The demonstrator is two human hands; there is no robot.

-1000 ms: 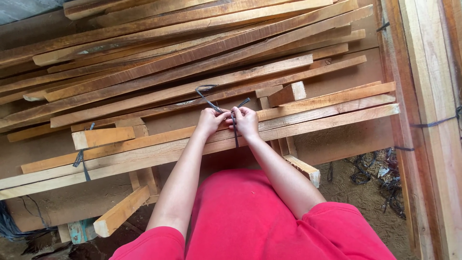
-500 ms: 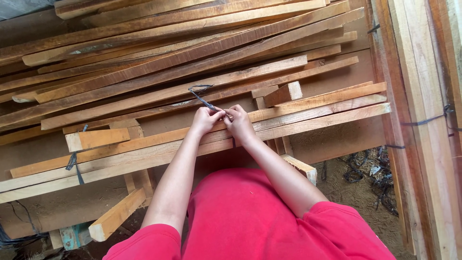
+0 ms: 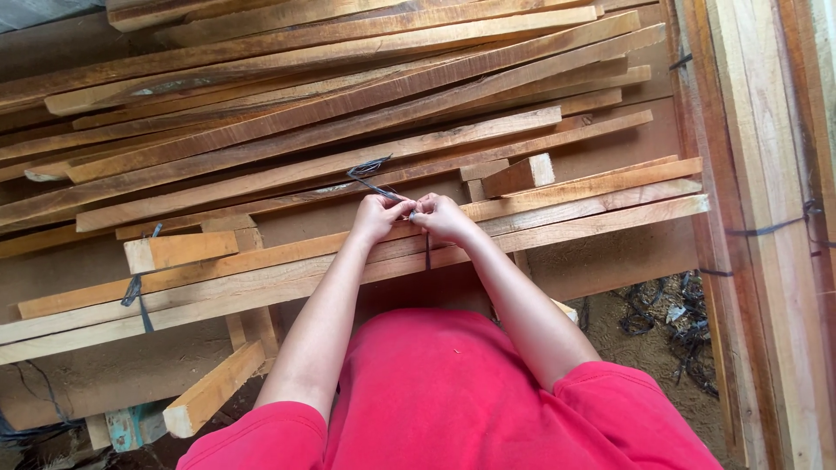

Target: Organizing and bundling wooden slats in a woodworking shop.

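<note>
Both hands have drawn closer since the earlier frame, left hand [image 3: 376,218] and right hand [image 3: 442,218] pinching the dark strap [image 3: 370,178] at frame centre over the bundled slats [image 3: 540,213]. Uneven pulling could slip it loose.

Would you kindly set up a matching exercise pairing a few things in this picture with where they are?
1. dark strap
2. short block
3. tied strap
4. strap scraps

A. on the sandy ground at right
B. pinched between left hand and right hand
C. around the slats at left
D. lying on the slats right of the hands

Pairs: 1-B, 2-D, 3-C, 4-A
</note>
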